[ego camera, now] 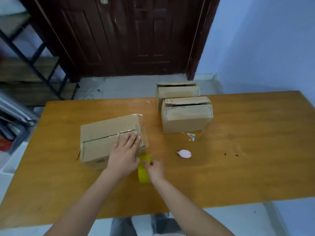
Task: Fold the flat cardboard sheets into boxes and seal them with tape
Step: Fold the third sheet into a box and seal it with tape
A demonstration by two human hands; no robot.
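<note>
A wooden bench [247,167] with an orange-brown top fills the lower part of the view. On its left half lies the biggest thing on it, a closed brown cardboard box [102,137], long side turned slightly askew, its two top flaps meeting in a seam that runs lengthwise. Clear shiny tape lies along that seam and wraps over the right end of the box, where it wrinkles and catches the light. The near left corner shows a small dark tear.

Toward the far right stand two more brown boxes, one just behind the other. The nearer box [186,116] has its top flaps lying down but parted by a dark gap, with ragged edges; the farther box [177,91] sits at the far edge of the bench and looks the same. A crumpled scrap of clear tape [190,136] lies at the foot of the nearer one.

The left hand [125,154] rests flat on the right end of the closed box, fingers straight and spread over the taped seam. The right hand [154,168] curls around a yellow tape roll [143,169], held on edge just beside the box's near right corner. A small pink oval object [185,153] lies to the right of the hands.
</note>
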